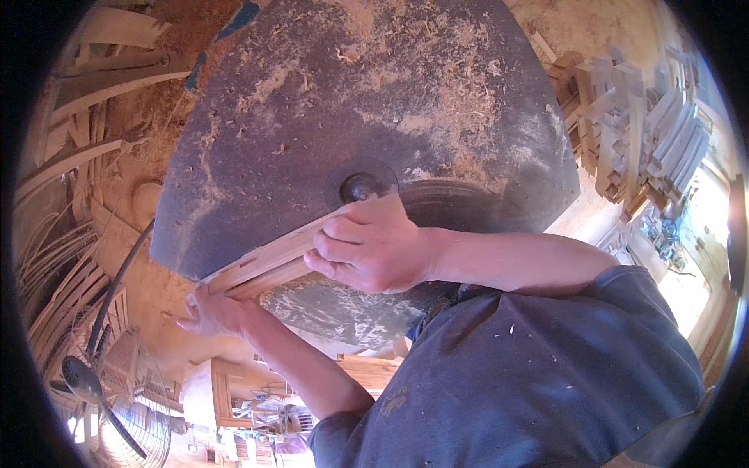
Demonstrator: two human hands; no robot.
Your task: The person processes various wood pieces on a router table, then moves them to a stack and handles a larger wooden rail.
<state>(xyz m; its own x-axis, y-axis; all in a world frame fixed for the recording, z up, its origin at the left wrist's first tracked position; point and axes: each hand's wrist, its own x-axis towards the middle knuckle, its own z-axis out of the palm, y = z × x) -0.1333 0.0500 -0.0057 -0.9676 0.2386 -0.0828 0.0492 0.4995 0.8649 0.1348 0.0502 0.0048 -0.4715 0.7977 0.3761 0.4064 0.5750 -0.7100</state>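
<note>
A pale length of wood (273, 261) lies slanted across the near part of a dark machine table (257, 156). Around its far-left end, at the table's edge, my left hand (214, 313) is closed. My right hand (378, 248) grips the other end from above, fingers curled over the top. Just beyond that end a round dark spindle (359, 187) stands in a circular opening; whether the wood touches it I cannot tell. The wood seems to have a groove or second strip along its near side. My right palm hides part of it.
Shavings and sawdust (468, 101) cover much of the tabletop. A big stack of cut timber (636, 136) stands at the right. Long curved-looking boards (101, 97) lie at the left, above a wire-caged fan (117, 398) at lower left.
</note>
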